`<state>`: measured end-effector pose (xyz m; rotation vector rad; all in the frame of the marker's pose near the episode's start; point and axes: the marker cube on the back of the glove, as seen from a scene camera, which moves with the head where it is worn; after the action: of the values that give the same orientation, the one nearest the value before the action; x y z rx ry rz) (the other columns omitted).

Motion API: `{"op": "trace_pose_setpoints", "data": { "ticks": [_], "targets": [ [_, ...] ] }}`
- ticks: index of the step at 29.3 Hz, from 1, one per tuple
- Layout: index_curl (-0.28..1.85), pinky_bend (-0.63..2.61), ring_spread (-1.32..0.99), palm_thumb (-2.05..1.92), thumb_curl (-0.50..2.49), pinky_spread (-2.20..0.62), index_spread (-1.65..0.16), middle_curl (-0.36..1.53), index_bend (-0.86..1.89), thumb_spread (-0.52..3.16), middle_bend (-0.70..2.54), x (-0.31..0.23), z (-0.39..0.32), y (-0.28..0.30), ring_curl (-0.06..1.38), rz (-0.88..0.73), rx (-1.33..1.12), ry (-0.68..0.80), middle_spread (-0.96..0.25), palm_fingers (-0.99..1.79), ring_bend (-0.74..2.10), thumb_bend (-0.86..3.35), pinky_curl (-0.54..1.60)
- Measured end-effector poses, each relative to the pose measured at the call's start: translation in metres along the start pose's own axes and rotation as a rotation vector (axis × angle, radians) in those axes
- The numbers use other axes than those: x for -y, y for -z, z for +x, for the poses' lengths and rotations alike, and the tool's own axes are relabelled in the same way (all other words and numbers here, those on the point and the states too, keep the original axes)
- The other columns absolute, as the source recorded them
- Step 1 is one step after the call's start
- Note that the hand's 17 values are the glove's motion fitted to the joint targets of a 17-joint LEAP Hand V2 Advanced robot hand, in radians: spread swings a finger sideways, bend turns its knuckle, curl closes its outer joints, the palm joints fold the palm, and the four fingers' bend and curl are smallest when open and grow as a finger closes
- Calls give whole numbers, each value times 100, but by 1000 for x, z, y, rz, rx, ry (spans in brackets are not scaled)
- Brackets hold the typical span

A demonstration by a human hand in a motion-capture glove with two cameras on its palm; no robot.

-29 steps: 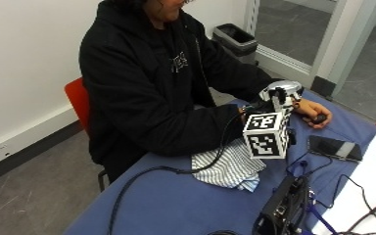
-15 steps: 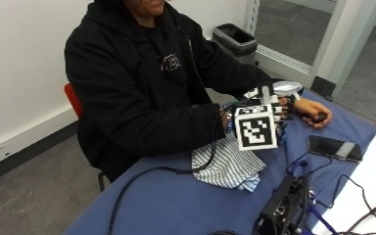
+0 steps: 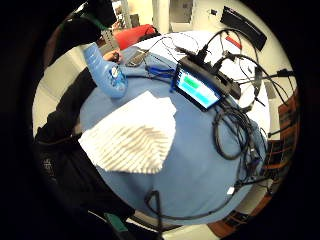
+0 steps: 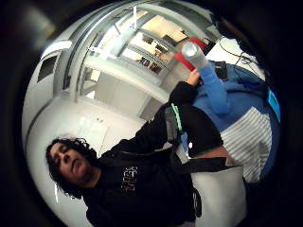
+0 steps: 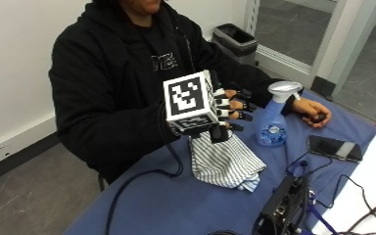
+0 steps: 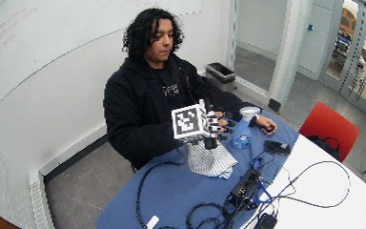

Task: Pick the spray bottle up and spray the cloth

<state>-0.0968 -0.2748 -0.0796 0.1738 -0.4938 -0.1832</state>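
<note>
A blue spray bottle with a white trigger head stands upright on the blue table, just past a striped cloth lying crumpled near the person. My gloved right hand hovers above the cloth, short of the bottle. Its fingers point at the bottle, loosely extended, and hold nothing. From the palm, the bottle stands beside the cloth, a little way off. In the wide outside view the hand is level with the bottle's upper half.
The person's bare left hand rests on the table behind the bottle. A dark phone lies to the bottle's right. A black device with a lit screen and several cables crowd the far side. A red chair stands beyond.
The gloved hand has drawn back from beside the bottle toward the person's chest and risen slightly, now over the cloth. Bottle and cloth have stayed put.
</note>
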Motion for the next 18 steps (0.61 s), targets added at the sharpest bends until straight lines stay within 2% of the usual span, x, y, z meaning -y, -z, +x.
{"op": "trace_pose_setpoints", "data": {
  "ticks": [8,11,13,18],
  "targets": [
    [38,37,0,55,54,21,-30,41,11,115,24,-64,13,17,38,-117,-276,-10,0,37,41,-3,38],
    [36,36,0,54,52,21,-32,40,11,117,22,-73,15,11,38,-143,-362,-45,-2,31,40,-3,38],
    [35,35,-1,54,51,22,-33,39,11,118,21,-77,17,4,38,-147,-406,-67,-2,30,39,-2,38],
    [32,35,-1,53,48,23,-34,38,12,120,20,-126,18,10,36,-230,-438,-50,-3,29,38,-2,37]
  ]
}}
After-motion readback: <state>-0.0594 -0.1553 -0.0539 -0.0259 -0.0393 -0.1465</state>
